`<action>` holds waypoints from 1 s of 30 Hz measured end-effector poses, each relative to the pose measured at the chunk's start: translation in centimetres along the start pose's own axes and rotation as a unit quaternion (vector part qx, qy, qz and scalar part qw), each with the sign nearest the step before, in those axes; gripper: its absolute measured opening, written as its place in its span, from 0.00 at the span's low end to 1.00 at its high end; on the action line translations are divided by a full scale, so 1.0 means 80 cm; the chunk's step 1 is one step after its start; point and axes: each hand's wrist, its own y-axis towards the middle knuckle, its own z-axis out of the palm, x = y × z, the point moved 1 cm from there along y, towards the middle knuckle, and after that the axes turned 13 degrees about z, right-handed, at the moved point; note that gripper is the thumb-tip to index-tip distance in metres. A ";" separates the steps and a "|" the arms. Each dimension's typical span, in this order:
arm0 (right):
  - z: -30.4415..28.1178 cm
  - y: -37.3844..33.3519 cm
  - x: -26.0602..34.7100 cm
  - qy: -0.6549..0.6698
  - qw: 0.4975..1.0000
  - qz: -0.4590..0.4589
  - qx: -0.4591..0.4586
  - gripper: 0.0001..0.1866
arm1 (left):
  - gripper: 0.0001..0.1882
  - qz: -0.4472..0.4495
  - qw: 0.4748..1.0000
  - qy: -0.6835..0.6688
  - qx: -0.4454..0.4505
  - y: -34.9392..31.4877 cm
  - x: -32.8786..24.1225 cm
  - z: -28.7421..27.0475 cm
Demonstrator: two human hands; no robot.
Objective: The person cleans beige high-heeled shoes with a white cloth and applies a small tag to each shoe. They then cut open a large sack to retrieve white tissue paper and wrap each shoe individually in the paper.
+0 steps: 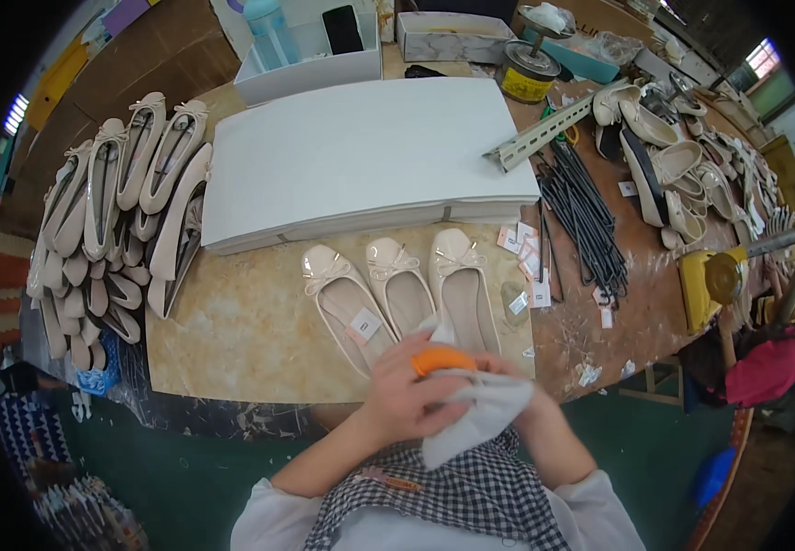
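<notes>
My left hand [399, 393] is closed on a crumpled sheet of thin white paper [482, 418] in front of the table edge. Partly covered by the sheet, my right hand [528, 409] grips its other side; most of its fingers are hidden. A smooth orange piece [443, 359] shows at the left fingers, its kind unclear. Just beyond the hands lie three beige ballet flats with bows: a left one [331, 298], a middle one [397, 275] and a right one [460, 266]. A small tag [361, 326] rests inside the left flat. My hands cover the near ends of the shoes.
A tall stack of white sheets [360, 151] lies behind the flats, with a slotted metal bar [549, 133] across its corner. Many beige flats [103, 202] pile up at left. Black rods [586, 225], loose tags [530, 253] and more shoes [677, 165] are at right.
</notes>
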 end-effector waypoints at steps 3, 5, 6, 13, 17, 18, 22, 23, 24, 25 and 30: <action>-0.001 -0.010 0.031 -0.356 0.866 -0.195 -0.293 0.40 | 0.15 -0.219 0.974 0.038 -0.028 -0.013 0.019 0.002; 0.036 -0.016 0.037 -0.454 0.811 -0.198 -0.310 0.38 | 0.18 -0.332 0.937 -0.070 -0.080 0.013 0.022 0.018; 0.045 -0.010 0.032 -0.489 0.790 -0.206 -0.306 0.37 | 0.22 -0.220 0.954 -0.177 -0.097 0.011 0.032 0.040; -0.038 0.002 0.047 -0.522 0.765 -0.078 -0.370 0.23 | 0.20 -0.115 0.946 0.046 0.300 -0.011 -0.005 0.103; -0.050 0.093 0.035 -0.762 0.481 -0.180 -0.395 0.25 | 0.17 -0.086 0.932 0.061 0.347 -0.014 -0.008 0.107; -0.051 0.098 0.033 -0.756 0.492 -0.175 -0.396 0.25 | 0.16 -0.079 0.936 0.071 0.335 -0.019 -0.005 0.110; -0.052 0.073 0.059 -0.610 0.688 -0.195 -0.343 0.22 | 0.15 -0.078 0.945 0.087 0.306 -0.029 0.000 0.111; -0.055 0.055 0.068 -0.525 0.764 -0.204 -0.316 0.21 | 0.14 -0.066 0.948 0.088 0.298 -0.029 -0.001 0.113; -0.072 0.059 0.069 -0.561 0.723 -0.134 -0.381 0.23 | 0.14 -0.054 0.952 0.089 0.289 -0.030 -0.003 0.115; -0.082 0.075 0.064 -0.572 0.708 -0.124 -0.396 0.25 | 0.14 -0.042 0.955 0.090 0.281 -0.030 -0.004 0.117; -0.098 0.111 0.048 -0.553 0.697 -0.088 -0.447 0.33 | 0.22 -0.058 0.863 0.049 0.500 0.006 0.017 0.098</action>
